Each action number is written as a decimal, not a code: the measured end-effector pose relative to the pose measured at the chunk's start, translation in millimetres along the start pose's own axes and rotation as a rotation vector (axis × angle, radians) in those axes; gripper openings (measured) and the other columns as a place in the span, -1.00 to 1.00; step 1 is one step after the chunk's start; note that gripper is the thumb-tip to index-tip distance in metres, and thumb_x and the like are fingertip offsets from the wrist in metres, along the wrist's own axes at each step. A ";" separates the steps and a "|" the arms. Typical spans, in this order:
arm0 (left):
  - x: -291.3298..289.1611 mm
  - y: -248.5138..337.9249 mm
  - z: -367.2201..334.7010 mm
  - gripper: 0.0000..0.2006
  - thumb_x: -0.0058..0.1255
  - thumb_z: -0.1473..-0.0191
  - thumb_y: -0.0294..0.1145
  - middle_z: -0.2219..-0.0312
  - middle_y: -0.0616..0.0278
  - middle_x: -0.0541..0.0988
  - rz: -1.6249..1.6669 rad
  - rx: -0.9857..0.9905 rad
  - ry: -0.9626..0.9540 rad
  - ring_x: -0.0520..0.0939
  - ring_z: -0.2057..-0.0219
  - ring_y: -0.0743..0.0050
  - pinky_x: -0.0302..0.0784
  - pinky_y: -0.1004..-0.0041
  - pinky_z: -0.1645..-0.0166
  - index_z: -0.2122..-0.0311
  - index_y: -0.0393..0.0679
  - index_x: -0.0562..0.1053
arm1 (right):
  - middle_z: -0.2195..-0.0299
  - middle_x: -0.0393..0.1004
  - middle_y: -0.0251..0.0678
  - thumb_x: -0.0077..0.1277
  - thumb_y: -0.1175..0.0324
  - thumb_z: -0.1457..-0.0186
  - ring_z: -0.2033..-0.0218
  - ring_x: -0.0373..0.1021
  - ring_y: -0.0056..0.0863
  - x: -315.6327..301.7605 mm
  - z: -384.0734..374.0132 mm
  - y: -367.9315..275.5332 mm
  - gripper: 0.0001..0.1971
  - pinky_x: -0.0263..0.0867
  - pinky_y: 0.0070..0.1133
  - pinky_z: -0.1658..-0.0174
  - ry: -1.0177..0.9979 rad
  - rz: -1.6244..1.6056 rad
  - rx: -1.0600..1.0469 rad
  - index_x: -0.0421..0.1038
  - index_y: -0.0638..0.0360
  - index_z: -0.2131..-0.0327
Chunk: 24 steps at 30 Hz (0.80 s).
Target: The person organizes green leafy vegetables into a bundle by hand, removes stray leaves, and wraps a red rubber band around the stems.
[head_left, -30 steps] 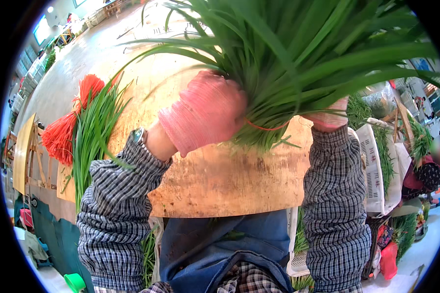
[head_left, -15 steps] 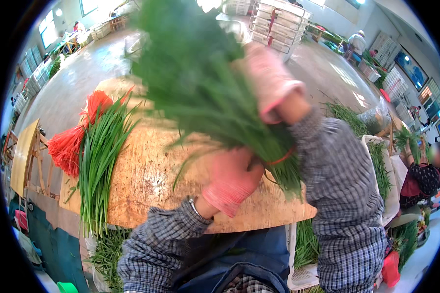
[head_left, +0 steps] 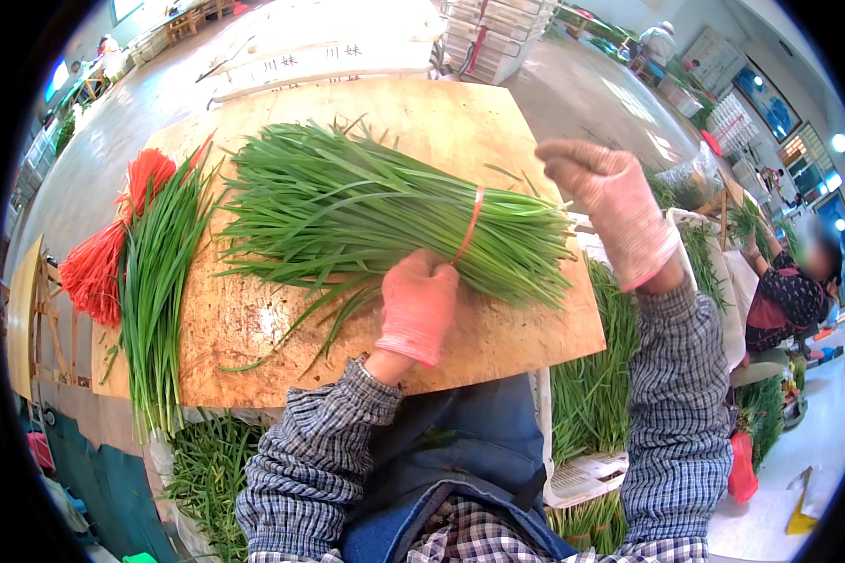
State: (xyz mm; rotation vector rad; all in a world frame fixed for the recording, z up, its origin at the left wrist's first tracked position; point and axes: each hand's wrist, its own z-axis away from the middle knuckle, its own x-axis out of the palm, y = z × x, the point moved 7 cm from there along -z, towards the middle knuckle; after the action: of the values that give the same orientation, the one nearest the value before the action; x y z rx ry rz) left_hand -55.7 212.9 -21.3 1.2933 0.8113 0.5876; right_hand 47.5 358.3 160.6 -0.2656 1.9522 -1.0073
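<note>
A wooden worktop (head_left: 253, 328) is seen in a busy market hall. On it lies a bundle of chives (head_left: 366, 211), bound by a red band (head_left: 468, 225). The left hand (head_left: 418, 305) is closed on the band beside the bundle; the right hand (head_left: 610, 211) is raised beyond its cut ends, loosely curled, empty. The bundle is judged light, limp, best gripped at the band. Loose chives (head_left: 155, 281) and red ties (head_left: 113, 244) lie left of it. The left fingertips are hidden.

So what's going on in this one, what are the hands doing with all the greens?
A person in pink gloves is working at a wooden board. A big bundle of green chives lies flat on it, bound by a red band. The left hand rests at the bundle's near edge by the band; the right hand is raised just past its cut end, holding nothing visible. A looser bunch of chives and red ties lie at the board's left.
</note>
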 end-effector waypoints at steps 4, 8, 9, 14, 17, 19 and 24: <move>4.6 -2.0 -2.8 -0.78 -0.03 0.03 -0.39 0.45 -0.14 0.59 0.009 0.049 0.011 0.60 0.36 -0.06 0.47 0.22 0.21 0.37 -0.34 0.54 | 0.31 0.56 -0.25 0.13 0.36 0.01 0.26 0.48 -0.29 -5.5 22.5 40.2 -0.76 0.39 -0.48 0.10 0.055 0.334 -0.113 0.57 0.08 0.21; 2.3 -1.3 -1.7 -0.78 -0.03 0.03 -0.40 0.46 -0.14 0.59 0.007 0.051 0.009 0.60 0.36 -0.07 0.47 0.23 0.21 0.37 -0.36 0.53 | 0.34 0.55 -0.24 0.13 0.32 0.03 0.26 0.45 -0.22 7.9 31.5 51.7 -0.77 0.38 -0.34 0.13 0.058 0.636 -0.192 0.58 -0.02 0.23; 2.2 -1.1 -1.4 -0.78 -0.03 0.04 -0.40 0.46 -0.15 0.59 0.009 0.042 0.008 0.59 0.36 -0.08 0.47 0.23 0.21 0.38 -0.36 0.53 | 0.34 0.55 -0.22 0.12 0.31 0.02 0.26 0.46 -0.22 9.4 30.8 56.2 -0.77 0.38 -0.33 0.13 0.035 0.638 -0.141 0.57 -0.02 0.23; 1.5 -6.5 -2.5 -0.78 -0.05 0.04 -0.40 0.46 -0.16 0.58 -0.020 0.076 0.003 0.59 0.37 -0.09 0.46 0.23 0.22 0.39 -0.38 0.52 | 0.35 0.56 -0.13 0.07 0.25 -0.07 0.28 0.49 -0.15 31.4 40.1 67.0 -0.76 0.39 -0.35 0.18 -0.127 0.454 0.069 0.55 0.08 0.21; 5.7 2.3 -0.8 -0.77 -0.05 0.04 -0.41 0.47 -0.17 0.58 -0.017 0.061 -0.010 0.58 0.39 -0.08 0.46 0.24 0.23 0.39 -0.38 0.53 | 0.38 0.58 -0.19 0.12 0.36 -0.05 0.32 0.50 -0.37 26.2 37.7 98.4 -0.76 0.40 -0.49 0.20 -0.106 0.325 0.279 0.54 0.20 0.18; 7.9 5.1 -4.2 -0.80 -0.05 0.03 -0.44 0.51 -0.04 0.57 0.031 0.057 -0.015 0.54 0.46 0.16 0.43 0.35 0.32 0.40 -0.38 0.52 | 0.35 0.58 -0.25 0.15 0.45 -0.03 0.30 0.48 -0.52 21.9 34.8 102.5 -0.72 0.40 -0.58 0.18 -0.108 0.156 0.377 0.51 0.29 0.14; 2.5 -11.3 -13.4 -0.85 -0.04 0.00 -0.51 0.57 0.23 0.55 0.115 0.073 0.006 0.45 0.60 0.60 0.37 0.55 0.49 0.40 -0.39 0.50 | 0.19 0.55 -0.05 0.20 0.27 0.01 0.16 0.50 -0.25 15.1 38.0 68.0 -0.57 0.38 -0.46 0.07 -0.111 0.149 0.109 0.44 0.24 0.07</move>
State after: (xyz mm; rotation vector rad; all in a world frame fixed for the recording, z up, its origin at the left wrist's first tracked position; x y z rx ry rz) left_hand -65.6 220.7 -33.8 1.4129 0.7727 0.6582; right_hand 82.2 373.4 90.9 -0.1111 1.7834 -0.9767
